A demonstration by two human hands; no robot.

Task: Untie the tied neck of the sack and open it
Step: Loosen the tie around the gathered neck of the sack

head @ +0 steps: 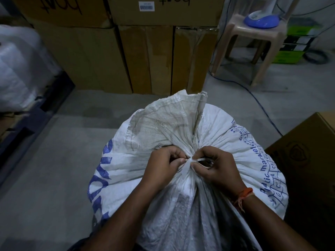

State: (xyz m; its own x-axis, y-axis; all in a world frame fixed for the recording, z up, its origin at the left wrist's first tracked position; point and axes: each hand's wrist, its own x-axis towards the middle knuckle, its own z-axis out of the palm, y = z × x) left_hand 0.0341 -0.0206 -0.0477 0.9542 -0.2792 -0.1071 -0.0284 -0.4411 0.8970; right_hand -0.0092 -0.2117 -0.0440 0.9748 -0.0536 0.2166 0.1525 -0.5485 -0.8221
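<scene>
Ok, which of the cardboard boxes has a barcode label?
The upper box in the stack behind the sack, top centre: a white barcode label sits on its front. The others show none.

The sack is woven white, printed with blue lettering and a blue grid pattern. The tie is white. An orange thread is worn on the right wrist. Brown cartons, a beige plastic stool, a blue-and-white appliance and grey floor are seen.
</scene>
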